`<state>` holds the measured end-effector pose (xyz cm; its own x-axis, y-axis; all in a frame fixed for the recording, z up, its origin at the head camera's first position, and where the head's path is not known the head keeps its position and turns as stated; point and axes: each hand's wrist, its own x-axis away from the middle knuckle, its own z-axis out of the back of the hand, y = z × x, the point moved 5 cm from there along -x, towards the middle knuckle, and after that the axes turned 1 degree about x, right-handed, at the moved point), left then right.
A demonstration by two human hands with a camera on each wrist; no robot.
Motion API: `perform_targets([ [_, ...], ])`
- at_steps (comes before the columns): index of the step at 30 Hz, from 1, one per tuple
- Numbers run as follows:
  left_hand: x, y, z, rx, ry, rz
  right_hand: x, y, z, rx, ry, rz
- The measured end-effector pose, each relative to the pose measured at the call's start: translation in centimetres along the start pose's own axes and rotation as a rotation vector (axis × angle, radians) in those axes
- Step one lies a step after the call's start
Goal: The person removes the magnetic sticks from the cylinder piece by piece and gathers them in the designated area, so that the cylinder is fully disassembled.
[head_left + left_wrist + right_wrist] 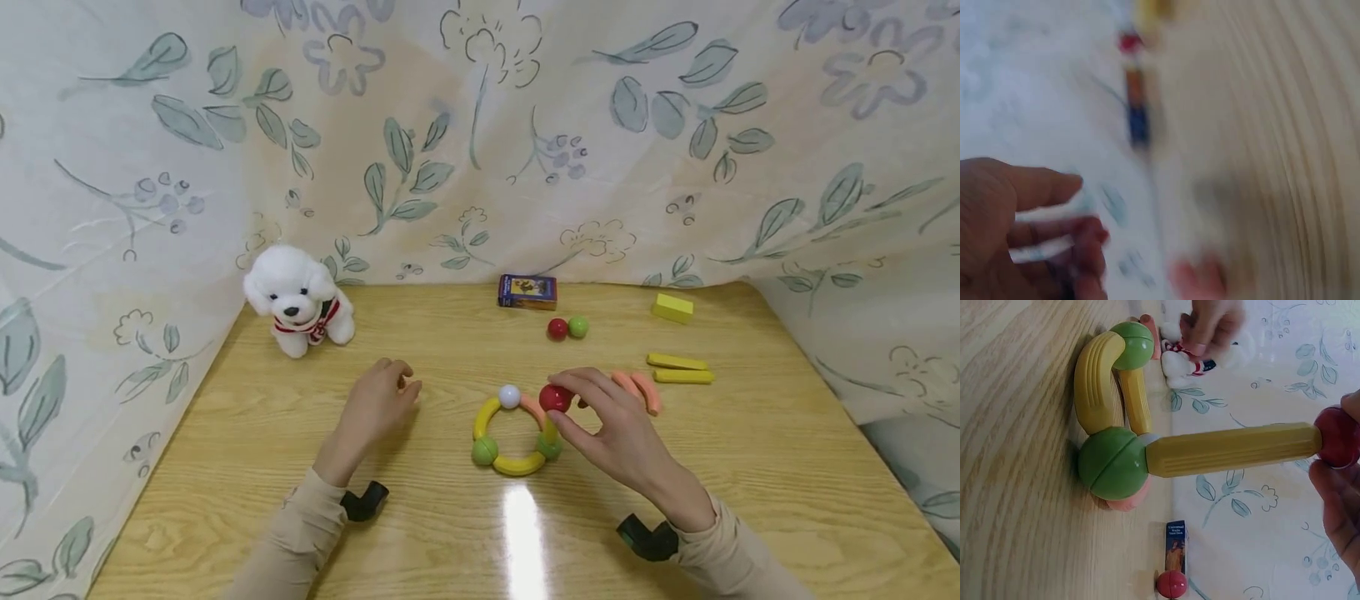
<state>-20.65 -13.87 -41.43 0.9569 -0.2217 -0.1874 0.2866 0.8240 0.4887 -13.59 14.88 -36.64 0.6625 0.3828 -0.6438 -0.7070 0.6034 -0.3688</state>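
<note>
Between thumb and fingers, my right hand (622, 429) pinches a red ball (1334, 440). The ball sits on the upper end of a straight yellow stick (1235, 449), which rises upright from a green ball (1113, 464). That green ball is part of a ring lying on the table, made of curved yellow pieces (517, 465), a curved pink piece (533, 407), another green ball (484, 451) and a white ball (509, 396). Left of the ring, my left hand (375, 407) hovers above the table with loosely bent fingers, holding nothing; its wrist view is blurred.
Loose curved pink pieces (646, 393) and yellow sticks (683, 377) lie right of the ring. Behind stand a red ball (557, 329), a light green ball (578, 326), a card box (528, 292) and a yellow block (672, 308). A white plush dog (296, 292) is back left.
</note>
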Motion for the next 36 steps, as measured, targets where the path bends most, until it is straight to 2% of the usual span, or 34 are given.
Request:
perform_targets([
  [2, 0.6, 2.4, -0.9, 0.057, -0.032, -0.151, 0.0, 0.2, -0.1, -0.009, -0.003, -0.036],
  [5, 1.6, 5.3, -2.6, 0.117, -0.136, -0.389, 0.1, 0.6, -0.3, -0.060, -0.034, -0.133],
  [7, 2.2, 6.3, -3.7, 0.132, -0.202, -0.490, 0.2, 0.9, -0.5, -0.151, -0.079, -0.219],
  [9, 2.6, 6.9, -4.6, 0.131, -0.248, -0.550, 0.4, 1.1, -0.9, -0.267, -0.134, -0.312],
  [13, 3.0, 7.1, -5.8, 0.119, -0.295, -0.578, 0.8, 1.6, -1.6, -0.524, -0.219, -0.472],
  [17, 3.1, 6.9, -6.0, 0.111, -0.307, -0.572, 0.9, 1.9, -1.9, -0.664, -0.253, -0.551],
  [21, 3.1, 6.9, -5.9, 0.108, -0.306, -0.570, 0.7, 1.7, -2.0, -0.693, -0.248, -0.544],
  [28, 3.0, 6.7, -5.9, 0.115, -0.302, -0.569, 0.4, 1.3, -2.2, -0.679, -0.212, -0.486],
  [36, 3.1, 6.7, -5.8, 0.109, -0.302, -0.577, 0.3, 1.4, -2.1, -0.725, -0.204, -0.484],
])
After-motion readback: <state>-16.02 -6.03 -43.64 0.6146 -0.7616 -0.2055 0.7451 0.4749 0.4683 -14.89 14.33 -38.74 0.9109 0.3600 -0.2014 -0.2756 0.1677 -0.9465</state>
